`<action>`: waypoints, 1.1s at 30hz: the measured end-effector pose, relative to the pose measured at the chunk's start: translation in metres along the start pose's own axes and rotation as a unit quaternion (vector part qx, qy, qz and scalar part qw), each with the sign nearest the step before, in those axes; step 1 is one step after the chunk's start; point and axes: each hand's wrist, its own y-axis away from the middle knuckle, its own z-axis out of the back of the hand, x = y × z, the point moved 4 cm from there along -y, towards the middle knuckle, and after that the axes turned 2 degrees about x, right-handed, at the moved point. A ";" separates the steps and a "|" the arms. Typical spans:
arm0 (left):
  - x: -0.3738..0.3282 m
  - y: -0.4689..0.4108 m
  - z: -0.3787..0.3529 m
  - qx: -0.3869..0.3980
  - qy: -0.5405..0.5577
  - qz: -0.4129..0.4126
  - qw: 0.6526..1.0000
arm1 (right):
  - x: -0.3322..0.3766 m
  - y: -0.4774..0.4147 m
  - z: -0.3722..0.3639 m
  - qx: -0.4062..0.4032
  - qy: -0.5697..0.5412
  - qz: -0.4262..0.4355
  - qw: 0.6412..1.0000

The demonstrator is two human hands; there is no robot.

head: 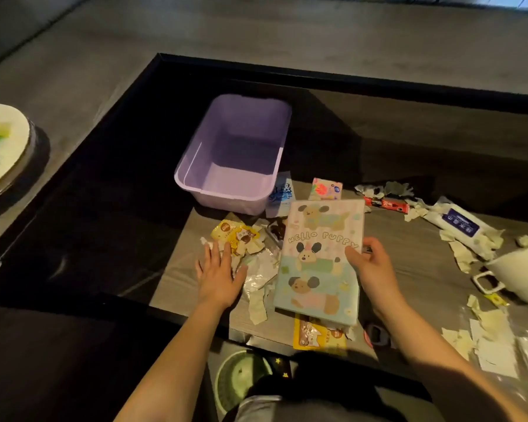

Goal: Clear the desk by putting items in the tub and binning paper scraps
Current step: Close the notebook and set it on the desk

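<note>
Right hand (pixel 371 266) pinched the Hello Puppy notebook's (pixel 319 263) right edge, probably bound for the empty purple tub (pixel 226 190); left hand (pixel 218 275) lay fingers-spread on scraps (pixel 256 278).

A yellow packet (pixel 317 338) is largely covered by the notebook (pixel 317 263), behind which the fingertips of the right hand (pixel 371 266) are concealed. A blue-and-white packet (pixel 282 194) is partly hidden by the tub (pixel 226 202). A plate (pixel 3 141) is cut off at the left edge, a white cup (pixel 518 269) at the right. Print on the white pack (pixel 461 226) cannot be read.
</note>
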 end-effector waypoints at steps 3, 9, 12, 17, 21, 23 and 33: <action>-0.024 0.007 -0.013 0.007 -0.004 -0.020 1.000 | 0.000 0.003 0.009 -0.017 -0.017 0.003 1.000; -0.071 0.015 -0.030 0.031 -0.005 -0.060 0.998 | 0.000 0.007 0.029 -0.058 -0.019 0.007 0.998; -0.093 0.014 -0.034 0.047 -0.004 -0.073 0.996 | 0.000 0.011 0.041 -0.079 -0.035 0.015 0.996; -0.106 0.010 -0.029 0.063 0.045 -0.087 0.993 | 0.001 0.013 0.050 -0.081 -0.056 0.011 0.995; -0.096 0.016 -0.009 0.001 0.138 -0.102 0.985 | 0.002 0.014 0.039 -0.055 -0.064 0.009 0.996; -0.087 0.021 0.003 -0.043 0.181 -0.085 0.979 | 0.003 0.013 0.027 -0.030 -0.063 0.008 0.998; -0.039 0.036 0.036 -0.024 0.426 0.023 0.904 | -0.005 0.011 -0.078 0.119 -0.007 -0.023 0.993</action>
